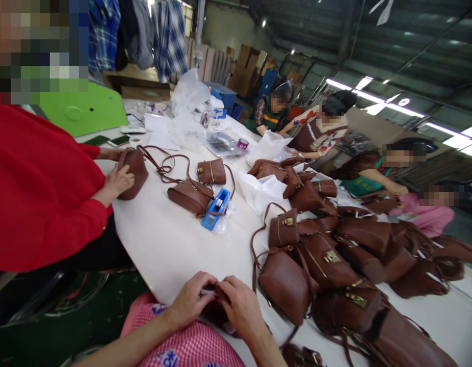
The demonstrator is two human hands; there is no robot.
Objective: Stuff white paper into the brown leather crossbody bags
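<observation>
At the table's near edge, my left hand [190,299] is closed at the rim of a dark brown leather handbag [216,313]. A small thin white piece [208,292] shows by its fingertips; its kind is too small to tell. My right hand [239,304] grips the other side of the same rim, fingers bent over the edge. Both hands and my lap hide most of this bag. Just right of them lies another brown handbag [285,283] with a strap, touching a large pile of similar bags [331,255] with gold clasps.
A co-worker in red [48,193] handles a brown bag [134,176] at left. A blue tray [216,209] sits beside two bags on the white table [163,239]. White wrapping [262,191] lies mid-table. Several people work along the far side.
</observation>
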